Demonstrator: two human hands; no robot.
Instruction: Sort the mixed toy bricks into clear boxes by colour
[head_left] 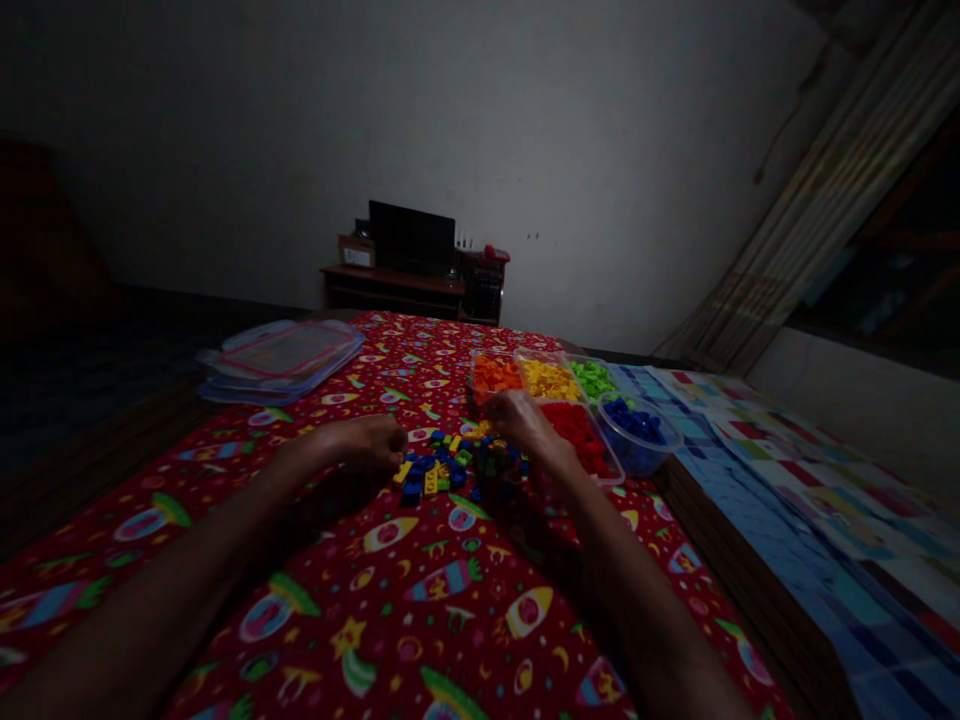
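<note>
A loose pile of toy building bricks [431,482], mostly blue, yellow and green, lies on the red patterned cloth. At the left edge of the pile is my left hand [379,440], its fingers curled closed; whatever they may hold is hidden. My right hand [517,415] hovers over the pile's far right side, fingers bent down and pressed together, their contents not visible. Just beyond it stand boxes of orange bricks [497,374], yellow bricks [550,380] and green bricks [592,378]. Red bricks [576,437] fill a box right of that hand, beside a round tub [637,455] of blue bricks.
Clear plastic lids [289,355] are stacked on the left of the cloth [450,580]. To the right lies blue checked bedding [757,520] below the table's wooden edge [739,570]. A dark screen [412,238] stands on a low desk by the far wall.
</note>
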